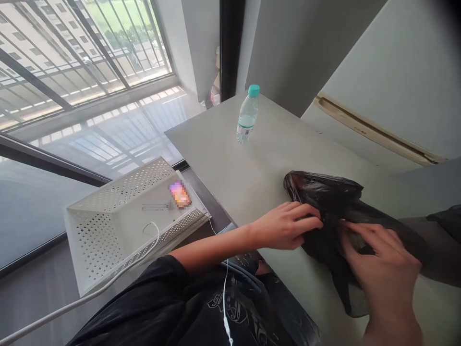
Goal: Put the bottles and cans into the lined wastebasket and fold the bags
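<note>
A crumpled black plastic bag (326, 192) lies on the right part of the pale table, its thin sheet bunched in the middle and spreading to the right. My left hand (288, 226) pinches the bag from its left side, thumb and fingers closed on the film. Opposite it, my right hand (387, 262) grips the bag between thumb and fingers, close to the bunched part. What the bag holds, if anything, cannot be made out through the dark film.
A clear bottle with a teal cap (248, 115) stands upright on the table (212, 139). Left of the table is a white perforated basket (108, 230) holding a blurred phone (180, 194). A white cable (93, 288) runs from it. Behind are barred windows and a cream-handled white appliance (382, 129).
</note>
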{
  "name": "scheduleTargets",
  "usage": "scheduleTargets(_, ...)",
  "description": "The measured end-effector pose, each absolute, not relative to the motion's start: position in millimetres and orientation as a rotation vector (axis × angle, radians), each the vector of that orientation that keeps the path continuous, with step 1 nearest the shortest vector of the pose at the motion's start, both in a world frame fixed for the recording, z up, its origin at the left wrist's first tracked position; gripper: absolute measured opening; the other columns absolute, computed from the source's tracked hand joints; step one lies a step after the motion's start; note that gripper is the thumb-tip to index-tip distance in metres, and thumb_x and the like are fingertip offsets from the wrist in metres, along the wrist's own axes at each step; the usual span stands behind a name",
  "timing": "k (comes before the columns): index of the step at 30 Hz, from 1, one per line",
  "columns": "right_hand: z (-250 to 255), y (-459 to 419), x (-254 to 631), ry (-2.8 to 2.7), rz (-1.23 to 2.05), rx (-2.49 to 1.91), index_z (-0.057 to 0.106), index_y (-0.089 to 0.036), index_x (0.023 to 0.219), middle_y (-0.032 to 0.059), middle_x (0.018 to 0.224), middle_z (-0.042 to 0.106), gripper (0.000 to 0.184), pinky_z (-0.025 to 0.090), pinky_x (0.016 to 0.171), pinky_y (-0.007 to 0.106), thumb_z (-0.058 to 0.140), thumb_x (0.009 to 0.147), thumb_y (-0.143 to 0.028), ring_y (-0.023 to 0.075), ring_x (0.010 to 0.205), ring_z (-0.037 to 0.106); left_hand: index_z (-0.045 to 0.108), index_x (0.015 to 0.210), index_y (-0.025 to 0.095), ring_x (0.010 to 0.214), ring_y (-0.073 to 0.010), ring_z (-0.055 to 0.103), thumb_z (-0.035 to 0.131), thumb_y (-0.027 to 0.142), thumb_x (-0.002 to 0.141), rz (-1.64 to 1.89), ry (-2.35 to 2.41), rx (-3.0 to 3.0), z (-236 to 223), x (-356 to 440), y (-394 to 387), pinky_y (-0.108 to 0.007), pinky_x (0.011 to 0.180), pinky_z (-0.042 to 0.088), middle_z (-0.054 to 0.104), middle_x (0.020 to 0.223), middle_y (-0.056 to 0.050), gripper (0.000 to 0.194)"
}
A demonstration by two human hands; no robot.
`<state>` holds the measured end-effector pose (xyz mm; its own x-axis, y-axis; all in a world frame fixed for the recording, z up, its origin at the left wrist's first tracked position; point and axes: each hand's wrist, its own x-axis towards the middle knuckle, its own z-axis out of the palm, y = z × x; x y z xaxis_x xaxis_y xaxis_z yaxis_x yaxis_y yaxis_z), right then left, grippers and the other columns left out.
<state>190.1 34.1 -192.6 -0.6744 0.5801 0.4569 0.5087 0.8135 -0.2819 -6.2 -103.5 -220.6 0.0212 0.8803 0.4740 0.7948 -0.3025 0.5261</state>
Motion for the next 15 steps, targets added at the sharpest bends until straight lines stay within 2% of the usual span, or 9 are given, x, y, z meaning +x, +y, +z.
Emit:
scheduleTargets(2, -201, 37, 181, -2.499, 0.293, -0.727, 0.076, -0.025, 0.116, 0.0087, 0.116, 0.075, 0.033, 0.055, 0.106, 0.048, 0.067, 0.099, -0.052, 0.0318, 0.112, 0.071, 0.065, 0.125, 0.014, 0.127, -0.0256, 0.061, 0.047, 0.004, 0.093, 1.171, 1.847, 2.072, -238, -18, -97, -0.04, 0.113, 0.054, 0.063, 0.141, -0.017, 0.038)
scheduleTargets(4, -211, 40, 175, -2.57, 0.336, -0.797, 0.072, -0.024, 0.131, 0.0135, 0.139, 0.066, 0.051, 0.049, 0.117, 0.054, 0.065, 0.096, -0.061, 0.0379, 0.134, 0.062, 0.062, 0.126, 0.013, 0.134, -0.0269, 0.059, 0.046, 0.002, 0.091, 1.176, 1.892, 1.992, -255, -26, -92, -0.041, 0.115, 0.054, 0.059, 0.142, -0.019, 0.04)
scheduleTargets(6, -219, 41, 173, -2.635, 0.377, -0.895, 0.068, -0.023, 0.139, 0.016, 0.15, 0.057, 0.061, 0.046, 0.121, 0.057, 0.06, 0.095, -0.065, 0.0403, 0.142, 0.057, 0.06, 0.128, 0.014, 0.137, -0.0272, 0.058, 0.046, 0.002, 0.091, 1.159, 1.875, 1.953, -266, -28, -89, -0.041, 0.115, 0.054, 0.056, 0.146, -0.02, 0.041)
scheduleTargets(8, -226, 41, 174, -2.66, 0.438, -1.036, 0.067, -0.024, 0.141, 0.0164, 0.148, 0.058, 0.065, 0.048, 0.118, 0.059, 0.058, 0.094, -0.069, 0.0402, 0.136, 0.062, 0.058, 0.13, 0.013, 0.138, -0.0274, 0.058, 0.046, 0.003, 0.092, 1.143, 1.826, 1.938, -270, -28, -89, -0.043, 0.114, 0.055, 0.054, 0.149, -0.021, 0.041)
scheduleTargets(11, -232, 41, 180, -2.655, 0.55, -1.215, 0.062, -0.024, 0.144, 0.0166, 0.135, 0.068, 0.074, 0.056, 0.108, 0.061, 0.059, 0.089, -0.074, 0.0412, 0.12, 0.07, 0.059, 0.133, 0.013, 0.139, -0.029, 0.058, 0.045, 0.003, 0.094, 1.099, 1.772, 1.936, -269, -26, -90, -0.046, 0.113, 0.056, 0.053, 0.152, -0.023, 0.042)
scheduleTargets(14, -230, 42, 190, -2.679, 0.75, -1.308, 0.05, -0.024, 0.154, 0.0176, 0.138, 0.071, 0.088, 0.057, 0.106, 0.063, 0.065, 0.083, -0.074, 0.0445, 0.125, 0.07, 0.059, 0.134, 0.013, 0.137, -0.029, 0.06, 0.046, 0.005, 0.097, 1.056, 1.741, 1.939, -266, -26, -91, -0.045, 0.11, 0.058, 0.057, 0.148, -0.022, 0.04)
scheduleTargets(15, -226, 41, 193, -2.657, 0.819, -1.364, 0.05, -0.026, 0.155, 0.0173, 0.14, 0.071, 0.088, 0.056, 0.107, 0.064, 0.065, 0.083, -0.074, 0.045, 0.127, 0.069, 0.059, 0.134, 0.014, 0.137, -0.028, 0.06, 0.045, 0.005, 0.098, 1.059, 1.729, 1.941, -266, -27, -91, -0.043, 0.109, 0.058, 0.057, 0.149, -0.022, 0.039)
